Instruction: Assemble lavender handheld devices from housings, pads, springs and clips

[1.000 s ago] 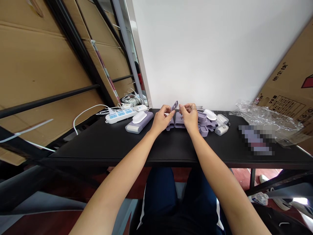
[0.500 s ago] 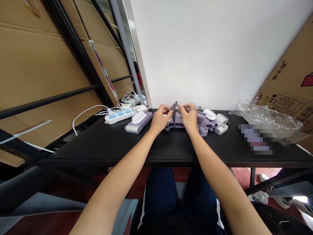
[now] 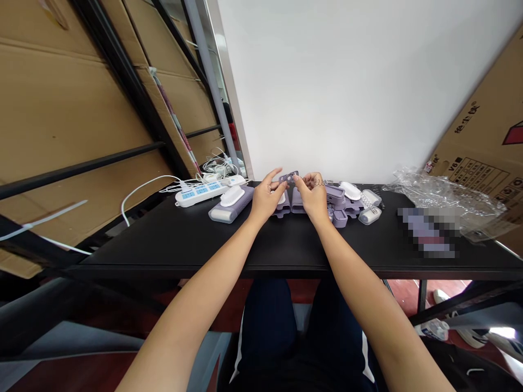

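Note:
A small flat purple plastic piece (image 3: 288, 177) with a hole is held up between my two hands above the table. My left hand (image 3: 266, 199) pinches its lower left side between thumb and fingers, the index finger lifted off. My right hand (image 3: 314, 196) is closed on a thin metal coil spring (image 3: 328, 183) that sticks out to the right, and its thumb and fingertip are at the piece's right edge. Below the hands lie purple plastic housings (image 3: 297, 202), partly hidden. To their right are more purple parts (image 3: 339, 216) and a white oval cap (image 3: 350, 190).
On the left lie a purple-and-white assembled unit (image 3: 231, 204) and a white power strip (image 3: 200, 193) with cables. At right are translucent white-ended parts (image 3: 370, 214), a loose spring (image 3: 368, 201) and a clear plastic bag (image 3: 445, 196). The black table (image 3: 171, 245) meets a white wall.
The purple piece has turned so that its holed face shows. My left index finger has lifted, and my right hand has shifted slightly left with the spring.

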Available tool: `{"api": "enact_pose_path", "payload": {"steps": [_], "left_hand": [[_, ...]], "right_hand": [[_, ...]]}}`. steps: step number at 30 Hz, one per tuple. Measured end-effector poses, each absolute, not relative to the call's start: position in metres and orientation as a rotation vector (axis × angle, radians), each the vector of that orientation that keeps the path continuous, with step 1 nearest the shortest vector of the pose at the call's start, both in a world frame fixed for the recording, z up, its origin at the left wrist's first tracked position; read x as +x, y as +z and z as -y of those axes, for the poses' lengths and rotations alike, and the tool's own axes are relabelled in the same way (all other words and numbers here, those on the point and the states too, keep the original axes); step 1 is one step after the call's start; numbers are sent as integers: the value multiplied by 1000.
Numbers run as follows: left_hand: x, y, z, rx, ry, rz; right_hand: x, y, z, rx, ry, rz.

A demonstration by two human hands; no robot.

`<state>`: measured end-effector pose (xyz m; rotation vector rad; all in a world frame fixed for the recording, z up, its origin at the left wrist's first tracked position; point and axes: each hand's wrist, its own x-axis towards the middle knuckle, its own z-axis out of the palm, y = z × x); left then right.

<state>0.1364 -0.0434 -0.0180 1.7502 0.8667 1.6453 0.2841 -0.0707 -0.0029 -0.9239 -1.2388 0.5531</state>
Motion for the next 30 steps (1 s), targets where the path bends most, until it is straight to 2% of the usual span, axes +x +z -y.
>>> {"api": "enact_pose_path", "payload": {"steps": [8,18,30], "left_hand": [[137,-17,35,1637,1657,-747],[136,-15,36,1581,1710,-830],[135,-16,32,1549,1633,-764]], "right_hand": [[282,-1,77,-976,607,1283],[279,-3,82,-1038,573,1386],[279,-3,80,-1031,549,1368]]}}
